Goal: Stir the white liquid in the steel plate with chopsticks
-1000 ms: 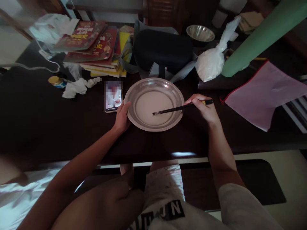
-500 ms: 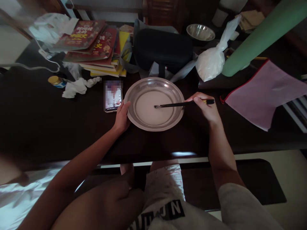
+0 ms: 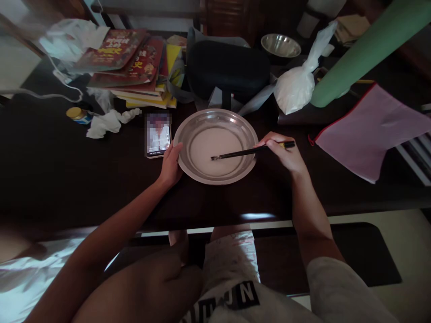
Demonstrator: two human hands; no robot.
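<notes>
A wide steel bowl with pale liquid batter in it sits on the dark table in front of me. My left hand grips the bowl's left rim. My right hand holds black chopsticks by their far end, to the right of the bowl. The chopstick tips dip into the batter near the bowl's middle.
A lit phone lies just left of the bowl. A crumpled tissue, a small jar and stacked books are at back left. Behind the bowl: a black case, a white plastic bag, a small steel bowl. A pink pouch lies right.
The chopstick tips swung from lower middle up toward the far side and back down in the batter. My right hand shifted slightly with them. My left hand and the bowl stayed put.
</notes>
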